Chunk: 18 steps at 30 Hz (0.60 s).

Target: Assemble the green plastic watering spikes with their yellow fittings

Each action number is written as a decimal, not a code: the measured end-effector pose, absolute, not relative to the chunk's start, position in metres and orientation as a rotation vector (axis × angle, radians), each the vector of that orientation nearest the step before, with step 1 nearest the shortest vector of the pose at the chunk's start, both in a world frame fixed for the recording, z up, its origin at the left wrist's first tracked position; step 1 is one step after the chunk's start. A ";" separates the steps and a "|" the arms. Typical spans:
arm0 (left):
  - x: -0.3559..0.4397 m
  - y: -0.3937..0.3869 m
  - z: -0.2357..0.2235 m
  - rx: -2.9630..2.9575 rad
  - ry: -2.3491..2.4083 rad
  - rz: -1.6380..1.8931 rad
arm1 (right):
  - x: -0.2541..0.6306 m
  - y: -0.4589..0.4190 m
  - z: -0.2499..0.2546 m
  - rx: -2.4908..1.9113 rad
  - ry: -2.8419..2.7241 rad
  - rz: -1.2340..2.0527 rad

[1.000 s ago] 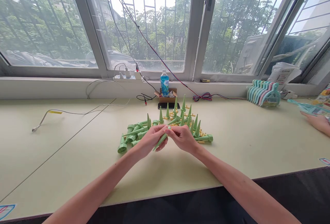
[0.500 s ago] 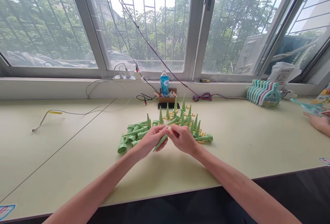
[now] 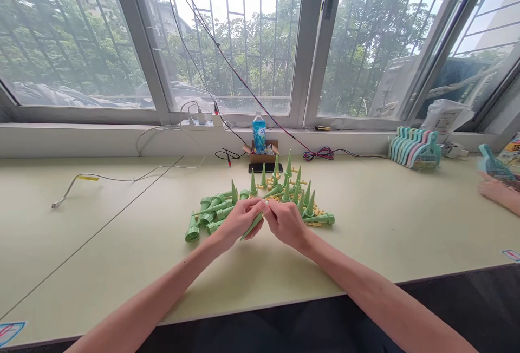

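Observation:
My left hand (image 3: 242,216) is closed around a green plastic watering spike (image 3: 252,226), its pointed end slanting down toward me. At the spike's upper end my right hand (image 3: 287,223) is closed in a pinch, touching the left fingertips. What those right fingers grip is hidden behind them. Just beyond both hands lies a pile of similar green watering spikes (image 3: 215,208), some standing point up, others on their sides. Small yellow plastic valves (image 3: 317,209) are scattered among the spikes on the right of the pile.
Behind the pile are a dark phone (image 3: 257,168), a small cardboard box (image 3: 260,157) and a blue-labelled bottle (image 3: 259,133). Coiled wires (image 3: 320,152) and a row of pastel plastic pieces (image 3: 414,148) stand toward the right. Another person's hand (image 3: 499,190) holds a blue piece (image 3: 493,163) at the right edge.
My right hand has turned slightly at the spike's upper end, its knuckles a little lower. The left hand barely moved. The other person's blue piece has been tilted up.

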State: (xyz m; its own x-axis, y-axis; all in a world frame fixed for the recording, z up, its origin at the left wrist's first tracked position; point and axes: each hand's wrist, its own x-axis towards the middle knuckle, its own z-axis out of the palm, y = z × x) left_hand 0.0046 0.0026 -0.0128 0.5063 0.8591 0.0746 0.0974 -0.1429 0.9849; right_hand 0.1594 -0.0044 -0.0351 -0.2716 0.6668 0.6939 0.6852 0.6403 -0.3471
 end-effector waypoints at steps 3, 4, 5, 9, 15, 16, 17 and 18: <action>0.006 0.000 -0.012 1.606 0.862 0.857 | 0.158 -0.004 -0.038 -1.066 -1.974 -0.036; 0.007 -0.001 -0.011 1.612 0.866 0.865 | 0.157 -0.004 -0.038 -1.068 -1.969 -0.036; 0.008 -0.002 -0.011 1.621 0.869 0.870 | 0.157 -0.004 -0.039 -1.070 -1.964 -0.035; 0.010 -0.004 -0.009 1.644 0.878 0.890 | 0.156 -0.004 -0.039 -1.076 -1.949 -0.028; 0.011 -0.005 -0.008 1.661 0.866 0.900 | 0.155 -0.004 -0.039 -1.068 -1.933 -0.019; 0.011 -0.006 -0.008 1.667 0.859 0.903 | 0.155 -0.005 -0.040 -1.069 -1.928 -0.017; 0.011 -0.006 -0.008 1.672 0.852 0.904 | 0.155 -0.005 -0.040 -1.068 -1.924 -0.011; 0.011 -0.006 -0.008 1.676 0.843 0.902 | 0.155 -0.005 -0.040 -1.066 -1.922 -0.003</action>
State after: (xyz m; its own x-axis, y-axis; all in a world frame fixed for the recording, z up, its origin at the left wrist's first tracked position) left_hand 0.0110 -0.0063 -0.0076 0.4761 0.8636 0.1660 0.1073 -0.2444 0.9637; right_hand 0.1549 -0.0053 -0.0397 -0.2132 0.6719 0.7093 0.6738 0.6268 -0.3912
